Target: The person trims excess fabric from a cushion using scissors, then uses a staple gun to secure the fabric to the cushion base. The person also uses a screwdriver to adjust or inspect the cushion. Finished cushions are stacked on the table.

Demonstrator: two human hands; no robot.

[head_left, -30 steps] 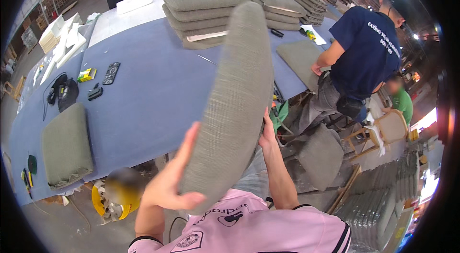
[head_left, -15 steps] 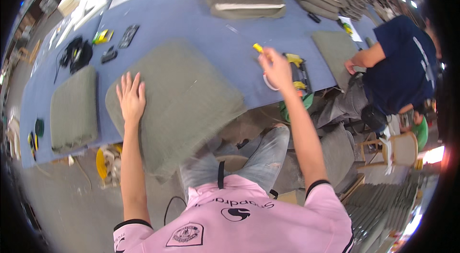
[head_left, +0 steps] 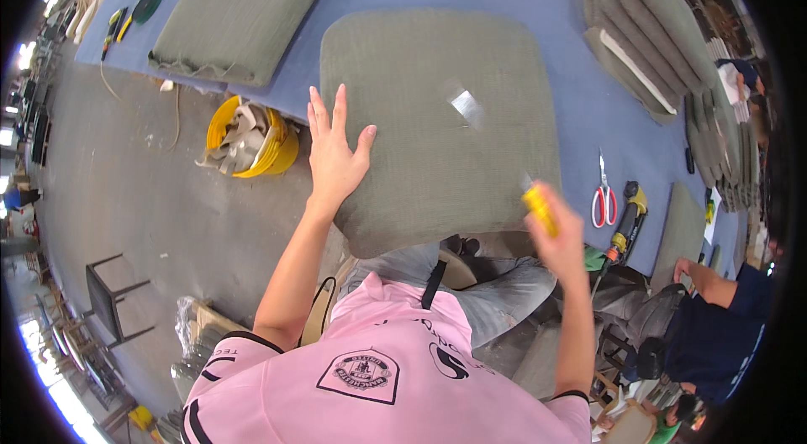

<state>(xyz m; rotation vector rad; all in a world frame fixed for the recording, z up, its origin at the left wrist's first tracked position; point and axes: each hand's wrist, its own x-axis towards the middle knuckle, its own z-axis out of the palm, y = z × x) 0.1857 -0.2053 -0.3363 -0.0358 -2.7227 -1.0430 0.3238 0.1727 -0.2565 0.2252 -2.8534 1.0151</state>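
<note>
A grey-green seat cushion (head_left: 437, 175) lies on the blue-covered table at its near edge, overhanging toward my lap. My left hand (head_left: 338, 160) rests against the cushion's left edge, fingers stretched and spread, holding nothing. My right hand (head_left: 558, 232) is closed round a yellow-handled tool (head_left: 542, 210) at the cushion's near right corner. Its thin metal shaft is blurred, so its exact kind is unclear. A bright shiny patch (head_left: 467, 108) shows over the cushion; I cannot tell whether it belongs to the tool. To the right lie red-and-white-handled scissors (head_left: 604, 202).
A yellow-and-black power tool (head_left: 626, 221) lies beyond the scissors. Another cushion (head_left: 244, 15) is at the left, above a yellow bucket of scraps (head_left: 273, 146). Stacked cushions (head_left: 643, 32) stand far right. A co-worker in dark blue (head_left: 714, 331) sits at the right.
The view has swung left, and the cushion now sits squarer before me. My right hand has come down with the yellow-handled tool to the cushion's near corner. The scissors are now plainly visible.
</note>
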